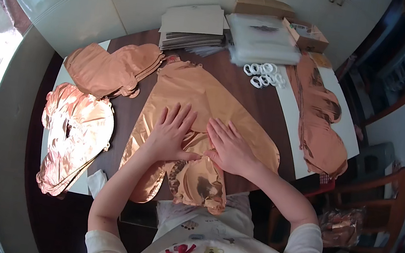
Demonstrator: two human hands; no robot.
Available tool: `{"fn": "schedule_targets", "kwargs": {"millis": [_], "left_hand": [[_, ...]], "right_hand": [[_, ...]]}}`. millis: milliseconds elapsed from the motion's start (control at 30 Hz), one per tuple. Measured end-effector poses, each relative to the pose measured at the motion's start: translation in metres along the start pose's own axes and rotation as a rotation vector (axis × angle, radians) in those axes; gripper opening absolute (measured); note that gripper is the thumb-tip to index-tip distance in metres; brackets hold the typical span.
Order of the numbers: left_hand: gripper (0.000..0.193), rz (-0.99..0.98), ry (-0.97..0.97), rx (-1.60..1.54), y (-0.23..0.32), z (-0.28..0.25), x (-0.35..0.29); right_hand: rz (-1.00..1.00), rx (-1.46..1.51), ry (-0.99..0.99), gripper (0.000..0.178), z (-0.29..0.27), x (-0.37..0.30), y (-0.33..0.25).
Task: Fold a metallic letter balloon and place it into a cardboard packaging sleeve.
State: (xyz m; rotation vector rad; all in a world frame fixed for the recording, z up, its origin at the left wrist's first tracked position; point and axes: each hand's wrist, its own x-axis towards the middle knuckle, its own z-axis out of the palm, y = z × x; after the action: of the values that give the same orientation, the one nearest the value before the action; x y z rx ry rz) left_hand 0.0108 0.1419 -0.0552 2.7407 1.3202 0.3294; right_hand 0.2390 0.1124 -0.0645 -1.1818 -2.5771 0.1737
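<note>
A large flat rose-gold foil balloon (187, 85) lies across the middle of the table, its near end hanging over the front edge. Both palms rest on it side by side. My left hand (171, 132) is flat with fingers spread and pointing away from me. Angled inward, my right hand (229, 148) also lies flat, its fingers extended. Between the thumbs the foil is creased and folded. Deflated foil balloons are stacked beside it: one pile (102, 66) at the far left, a shinier pile (75, 127) at the near left, and another pile (317, 122) on the right.
At the back stand a stack of grey cardboard sheets (195, 22), a pile of clear plastic bags (262, 39) and a small open box (305, 37). White ribbon rolls (264, 73) lie in front. A wooden chair (391, 205) holding a plastic-wrapped packet (341, 226) is at the right.
</note>
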Motion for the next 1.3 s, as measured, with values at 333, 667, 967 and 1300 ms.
{"fn": "schedule_targets", "kwargs": {"millis": [333, 667, 967, 1300], "left_hand": [[0.103, 0.029, 0.026, 0.023, 0.000, -0.001, 0.002], [0.091, -0.028, 0.011, -0.002, 0.000, -0.003, -0.011], [0.077, -0.091, 0.102, -0.158, -0.006, -0.004, -0.016], [0.046, 0.076, 0.042, -0.185, -0.012, -0.028, -0.006]], "right_hand": [[-0.034, 0.037, -0.036, 0.067, -0.001, 0.006, 0.002], [-0.097, -0.002, -0.063, 0.067, 0.001, 0.013, 0.000], [-0.127, -0.003, -0.088, 0.066, -0.002, 0.017, -0.001], [-0.117, -0.013, -0.105, 0.066, 0.000, 0.016, -0.003]]}}
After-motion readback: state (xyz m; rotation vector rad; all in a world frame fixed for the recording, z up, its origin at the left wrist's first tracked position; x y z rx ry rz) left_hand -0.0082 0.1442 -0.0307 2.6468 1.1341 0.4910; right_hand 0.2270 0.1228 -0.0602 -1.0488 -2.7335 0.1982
